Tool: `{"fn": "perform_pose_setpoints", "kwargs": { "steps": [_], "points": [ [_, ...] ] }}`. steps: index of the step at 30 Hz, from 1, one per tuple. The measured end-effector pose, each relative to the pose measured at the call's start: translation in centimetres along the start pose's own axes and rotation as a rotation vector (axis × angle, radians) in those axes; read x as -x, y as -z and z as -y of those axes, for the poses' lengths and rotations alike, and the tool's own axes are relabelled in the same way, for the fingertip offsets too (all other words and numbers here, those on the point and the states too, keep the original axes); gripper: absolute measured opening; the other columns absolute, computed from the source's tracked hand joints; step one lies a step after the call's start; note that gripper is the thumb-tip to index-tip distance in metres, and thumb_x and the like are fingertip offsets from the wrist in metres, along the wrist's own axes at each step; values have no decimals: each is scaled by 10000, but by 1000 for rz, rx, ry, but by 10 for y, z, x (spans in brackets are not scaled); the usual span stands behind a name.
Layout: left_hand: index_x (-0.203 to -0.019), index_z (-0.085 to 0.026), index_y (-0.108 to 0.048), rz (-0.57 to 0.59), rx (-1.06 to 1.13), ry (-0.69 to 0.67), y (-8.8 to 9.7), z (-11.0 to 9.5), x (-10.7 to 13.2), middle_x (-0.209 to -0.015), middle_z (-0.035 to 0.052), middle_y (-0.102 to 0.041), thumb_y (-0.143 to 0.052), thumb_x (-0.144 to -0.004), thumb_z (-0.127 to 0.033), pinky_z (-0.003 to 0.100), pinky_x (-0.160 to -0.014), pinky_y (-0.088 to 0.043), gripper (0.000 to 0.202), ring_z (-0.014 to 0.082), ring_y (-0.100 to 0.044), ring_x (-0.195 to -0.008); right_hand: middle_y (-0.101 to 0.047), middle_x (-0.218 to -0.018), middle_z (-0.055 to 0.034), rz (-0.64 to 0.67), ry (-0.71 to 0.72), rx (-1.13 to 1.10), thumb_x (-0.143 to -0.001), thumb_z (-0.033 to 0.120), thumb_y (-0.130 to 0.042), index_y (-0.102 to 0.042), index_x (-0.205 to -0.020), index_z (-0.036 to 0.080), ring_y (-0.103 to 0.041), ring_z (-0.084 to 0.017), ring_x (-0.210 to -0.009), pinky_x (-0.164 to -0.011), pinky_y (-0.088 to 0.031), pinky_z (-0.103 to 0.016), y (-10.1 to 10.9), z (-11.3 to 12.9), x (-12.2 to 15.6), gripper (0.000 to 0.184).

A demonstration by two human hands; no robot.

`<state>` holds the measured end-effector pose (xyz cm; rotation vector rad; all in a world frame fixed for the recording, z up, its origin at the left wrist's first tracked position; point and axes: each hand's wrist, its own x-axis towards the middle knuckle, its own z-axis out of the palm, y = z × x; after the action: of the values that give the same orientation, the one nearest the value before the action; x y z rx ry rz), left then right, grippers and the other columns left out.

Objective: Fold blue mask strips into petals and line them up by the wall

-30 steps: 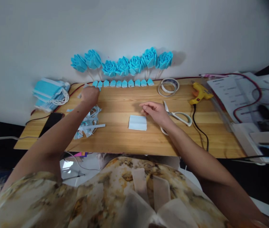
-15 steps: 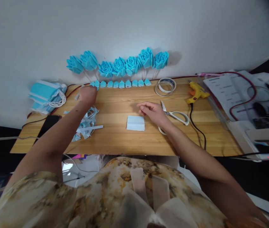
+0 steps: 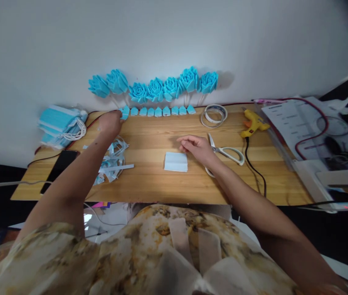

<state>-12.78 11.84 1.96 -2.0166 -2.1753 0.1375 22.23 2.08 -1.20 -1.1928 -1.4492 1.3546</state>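
My left hand [image 3: 110, 123] is at the left end of a row of small folded blue petals [image 3: 158, 111] near the wall. Its fingers are closed on a blue petal [image 3: 125, 112], partly hidden by the hand. My right hand [image 3: 196, 147] rests on the table with loosely curled fingers and nothing in them. Just left of it lies a flat, pale blue folded piece of mask fabric [image 3: 176, 162]. White-handled scissors [image 3: 230, 155] lie to its right, one handle partly covered by my wrist.
Several blue mask-fabric flowers [image 3: 155, 89] on sticks lean against the wall. Offcuts [image 3: 114, 162] lie by my left forearm, with a phone [image 3: 60, 168] and bagged masks [image 3: 60, 125] further left. Tape rolls [image 3: 216, 113], a yellow glue gun [image 3: 253, 123] and papers [image 3: 287, 119] are on the right.
My left hand has shifted slightly left at the row's end, its fingers still at the petals. The right hand stays put. The whole view has moved a little.
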Motion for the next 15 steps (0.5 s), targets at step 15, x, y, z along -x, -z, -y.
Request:
{"fn": "perform_pose_setpoints", "kwargs": {
  "steps": [15],
  "points": [
    [-1274,-145,-697,87,-75,-403,-6,19,-39,-1287,201,-676,-481,-952,-330,378,-1022,-427,430,335,-586,-1226,-703,-694,-5,1,-26,-2,-820,454,-679,-781,-1000,179,-545,-114,-603,-637,-428,-267,0,-2,0,344]
  ]
}}
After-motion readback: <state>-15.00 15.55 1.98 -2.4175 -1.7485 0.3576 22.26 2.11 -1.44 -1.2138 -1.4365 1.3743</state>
